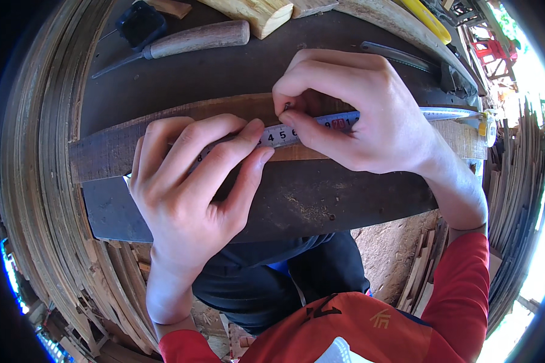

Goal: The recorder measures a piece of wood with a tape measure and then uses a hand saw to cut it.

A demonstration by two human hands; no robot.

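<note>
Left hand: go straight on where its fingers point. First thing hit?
Probably the right hand, just ahead of the left hand. Depth is unclear: the measuring tape and plank beneath might get brushed first.

Workbench (369, 190) in the middle; board (109, 150) runs across it left to right, left end past the bench's left edge. Measuring tape (277, 137) along the board, case (489, 129) by the board's right end. Left hand (184, 181) over left half of board, right hand (366, 115) over right half, nail-like piece (287, 107) between thumb and forefinger. Behind board: handled spike (200, 38) near far left corner, wood block (248, 15) at far edge, blade (399, 56) toward far right corner. Sawdust (312, 210) before board, near front edge.
</note>
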